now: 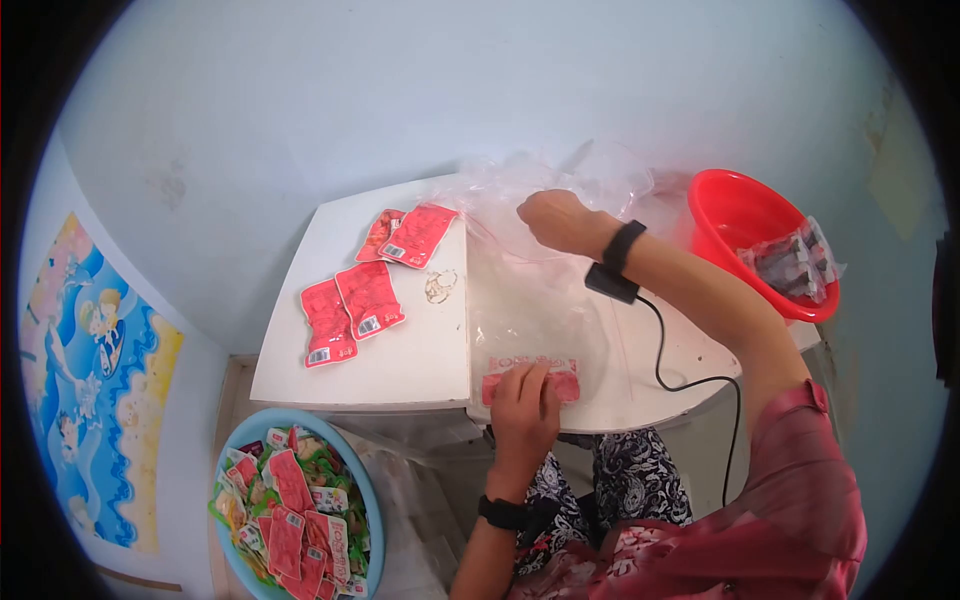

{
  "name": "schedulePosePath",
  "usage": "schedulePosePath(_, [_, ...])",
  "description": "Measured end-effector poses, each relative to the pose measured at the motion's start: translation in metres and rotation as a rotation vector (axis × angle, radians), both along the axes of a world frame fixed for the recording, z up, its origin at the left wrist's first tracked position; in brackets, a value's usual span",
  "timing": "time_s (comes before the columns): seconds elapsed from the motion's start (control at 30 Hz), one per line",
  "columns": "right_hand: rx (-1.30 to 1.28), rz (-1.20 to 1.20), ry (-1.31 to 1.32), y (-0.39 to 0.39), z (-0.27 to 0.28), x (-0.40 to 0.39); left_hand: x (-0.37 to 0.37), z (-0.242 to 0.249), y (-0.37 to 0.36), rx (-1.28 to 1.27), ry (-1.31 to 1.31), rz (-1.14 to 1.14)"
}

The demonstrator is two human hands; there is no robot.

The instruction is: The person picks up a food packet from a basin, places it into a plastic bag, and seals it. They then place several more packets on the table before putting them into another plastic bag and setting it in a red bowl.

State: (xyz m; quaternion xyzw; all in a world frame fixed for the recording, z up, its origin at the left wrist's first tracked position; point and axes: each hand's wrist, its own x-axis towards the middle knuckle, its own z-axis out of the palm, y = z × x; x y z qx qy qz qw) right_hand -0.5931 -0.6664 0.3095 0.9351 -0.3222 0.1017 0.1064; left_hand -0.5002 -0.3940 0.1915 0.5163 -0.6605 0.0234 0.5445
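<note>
A clear plastic bag (520, 310) lies flat on the white table (420, 340), with red printing near its front end. My left hand (527, 405) rests on that end, over a red packet (564, 386) at the table's front edge; its fingers lie flat. My right hand (560, 221) is closed at the far part of the bag, among crumpled clear plastic (600, 180); what its fingers hold is hidden. Several red packets (370, 295) lie on the left part of the table. Each wrist has a black band.
A red basin (712, 215) with plastic-wrapped items (795, 262) stands at the right. A blue tub (366, 480) full of colourful packets is below left. A black cable (660, 350) runs from a black device (611, 284) at my right wrist. A pale stain (440, 286) marks the table.
</note>
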Motion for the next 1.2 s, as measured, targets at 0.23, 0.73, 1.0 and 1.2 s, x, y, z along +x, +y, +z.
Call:
schedulePosePath(0.23, [-0.124,0.098,-0.328,0.084,0.052,0.016,-0.001,-0.003,-0.001,-0.011,-0.008,0.006])
schedulePosePath(0.73, [-0.121,-0.007,0.172,-0.06,-0.064,0.061,0.003,0.001,0.0,0.041,0.005,-0.039])
schedulePosePath(1.0, [-0.018,-0.142,0.15,-0.094,-0.071,0.1,0.004,0.004,-0.003,0.092,0.032,-0.056])
schedulePosePath(1.2, [-0.017,-0.148,0.128,-0.095,-0.07,0.104,0.002,0.006,-0.002,0.063,-0.008,-0.025])
